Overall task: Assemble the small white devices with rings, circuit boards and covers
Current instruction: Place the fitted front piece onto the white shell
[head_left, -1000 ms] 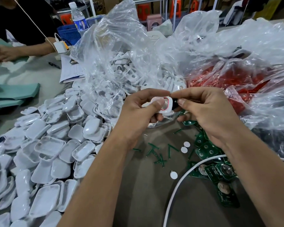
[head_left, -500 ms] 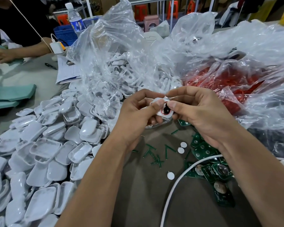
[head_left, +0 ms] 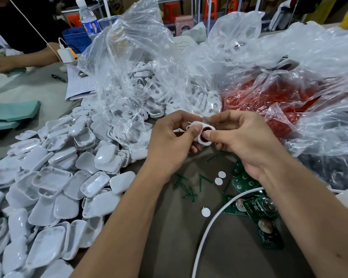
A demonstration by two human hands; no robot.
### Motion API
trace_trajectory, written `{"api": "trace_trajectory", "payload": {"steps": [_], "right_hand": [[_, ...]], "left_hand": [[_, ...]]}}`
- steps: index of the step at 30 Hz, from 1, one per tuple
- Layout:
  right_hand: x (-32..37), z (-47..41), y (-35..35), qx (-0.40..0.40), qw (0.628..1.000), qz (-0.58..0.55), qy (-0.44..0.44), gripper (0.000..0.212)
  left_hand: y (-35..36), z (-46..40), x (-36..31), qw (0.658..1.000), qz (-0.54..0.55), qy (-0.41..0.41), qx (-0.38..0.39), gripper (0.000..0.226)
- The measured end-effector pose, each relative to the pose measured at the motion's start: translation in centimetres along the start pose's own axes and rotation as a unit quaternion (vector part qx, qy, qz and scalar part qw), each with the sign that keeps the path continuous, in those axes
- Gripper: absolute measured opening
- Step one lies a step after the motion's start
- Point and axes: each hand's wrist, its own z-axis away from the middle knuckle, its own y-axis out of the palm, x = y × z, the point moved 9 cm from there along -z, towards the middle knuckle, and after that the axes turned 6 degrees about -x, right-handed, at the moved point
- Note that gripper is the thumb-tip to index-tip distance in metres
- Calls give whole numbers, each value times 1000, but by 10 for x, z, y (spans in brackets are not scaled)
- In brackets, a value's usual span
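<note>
My left hand (head_left: 170, 140) grips a small white device shell (head_left: 201, 125) above the table, thumb on its near side. A red ring (head_left: 201, 135) lies in the shell's round opening, and the thumb of my right hand (head_left: 241, 141) presses on it while the other fingers hold the shell's far edge. A heap of white covers (head_left: 48, 189) lies to the left. Green circuit boards (head_left: 255, 207) lie under my right forearm. A clear bag of red rings (head_left: 269, 101) and a clear bag of white shells (head_left: 145, 87) stand behind my hands.
Small white discs (head_left: 219, 178) and green board offcuts (head_left: 186, 187) lie on the brown table. A white cable (head_left: 211, 223) curves across the front right. At the far left another person's arm (head_left: 24, 59), a water bottle (head_left: 88, 21), a charger (head_left: 65, 55) and papers (head_left: 78, 83).
My right thumb has moved onto the red ring in the shell's opening. The shell has turned a little in my hands, which stay at the same place.
</note>
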Motion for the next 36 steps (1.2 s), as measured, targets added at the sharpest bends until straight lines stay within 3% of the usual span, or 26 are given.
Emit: {"api": "trace_trajectory", "payload": {"steps": [11,14,16,18,20,23,30,33,36], "right_hand": [[-7,-1,1,19,994,-84,66,19],[-3,0,2,32,992,-110,55,33],[6,0,-1,19,996,-86,0,36],[24,3,-5,-19,993,19,-113,30],[41,10,-3,-54,963,138,-226,27],[54,22,6,-59,918,228,-318,28],[63,29,17,-21,899,250,-359,19],[63,30,19,-9,899,250,-360,15],[57,27,22,11,897,278,-344,19]], "left_hand": [[-4,-1,11,996,80,-41,-30,7],[-3,1,16,988,125,-80,-32,10],[2,4,20,981,154,-111,-31,9],[8,8,24,970,188,-149,-35,10],[17,12,28,946,251,-200,-37,17],[26,15,28,914,324,-241,-26,16],[22,16,27,879,399,-260,-15,16],[17,14,27,883,389,-261,-28,12],[17,14,25,910,323,-258,-17,17]]}}
